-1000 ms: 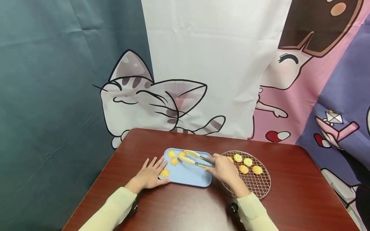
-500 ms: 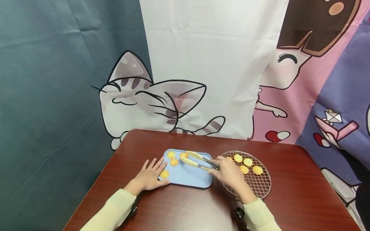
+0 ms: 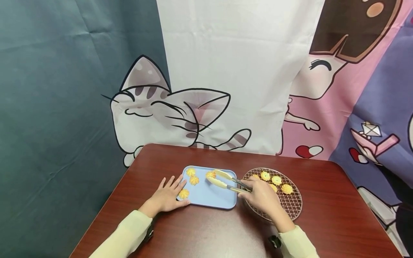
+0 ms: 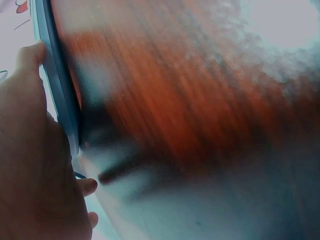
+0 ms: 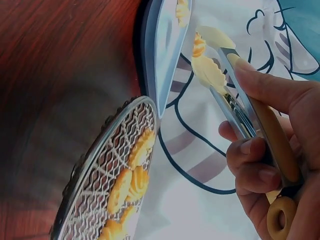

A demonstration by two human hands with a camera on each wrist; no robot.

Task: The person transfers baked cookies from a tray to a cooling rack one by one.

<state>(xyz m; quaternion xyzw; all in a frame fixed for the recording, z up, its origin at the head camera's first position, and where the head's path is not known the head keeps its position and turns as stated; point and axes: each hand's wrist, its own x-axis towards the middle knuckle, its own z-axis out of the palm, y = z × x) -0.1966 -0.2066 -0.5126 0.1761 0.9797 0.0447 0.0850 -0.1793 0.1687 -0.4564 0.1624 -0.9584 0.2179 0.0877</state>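
My right hand (image 3: pixel 262 196) grips a pair of tongs (image 3: pixel 217 182) with pale yellow tips. Between those tips is a golden swirled cookie (image 5: pixel 199 45), which the right wrist view shows raised off the blue tray (image 3: pixel 209 201). Spread fingers of my left hand (image 3: pixel 166 196) rest at the tray's left edge, the thumb touching its near left corner. Several similar cookies (image 3: pixel 194 180) lie along the tray's left side. Below my right hand is a round wire rack (image 3: pixel 287 208) bearing several more cookies (image 3: pixel 286 189), some partly hidden by the hand.
Tray and rack sit side by side on a dark red-brown wooden table (image 3: pixel 200 229). A printed curtain (image 3: pixel 245 71) with a cartoon cat hangs just behind the table's far edge.
My right hand has moved right, over the rack's left side, drawing the tongs and the gripped cookie rightward from the tray's other cookies. My left hand has stayed in place.
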